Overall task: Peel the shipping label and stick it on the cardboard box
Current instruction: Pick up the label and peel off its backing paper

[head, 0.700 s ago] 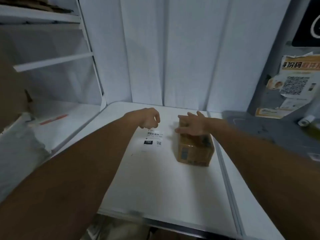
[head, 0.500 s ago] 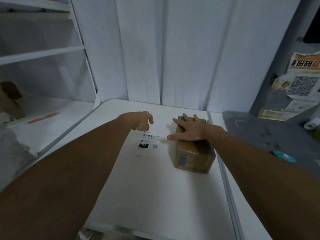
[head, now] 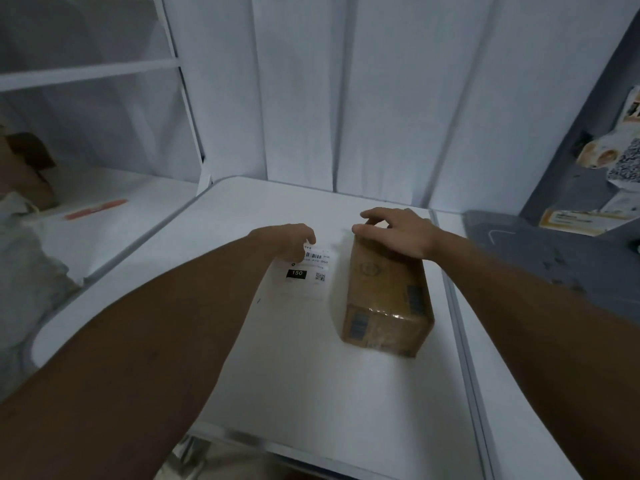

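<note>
A white shipping label [head: 308, 275] with a barcode, a black "150" patch and a small QR code lies flat on the white table [head: 277, 375]. My left hand [head: 287, 240] is curled over its far left corner, fingertips pinched on the paper's edge. Just right of the label stands a brown taped cardboard box [head: 388, 299], long side pointing towards me. My right hand [head: 398, 233] clasps the box's far end, fingers over the far edge and thumb on its left side. A narrow strip of table separates label and box.
White wall panels stand close behind the table. To the left is a white shelf with an orange strip [head: 97, 209] and a brown cardboard piece [head: 27, 168]. At right lie a second white tabletop [head: 502, 375], a grey surface [head: 554, 258] and QR posters [head: 623, 164].
My right hand went from lying flat on the box's top to clasping its far end. My left hand slid down onto the label's far corner. The label stays flat on the table.
</note>
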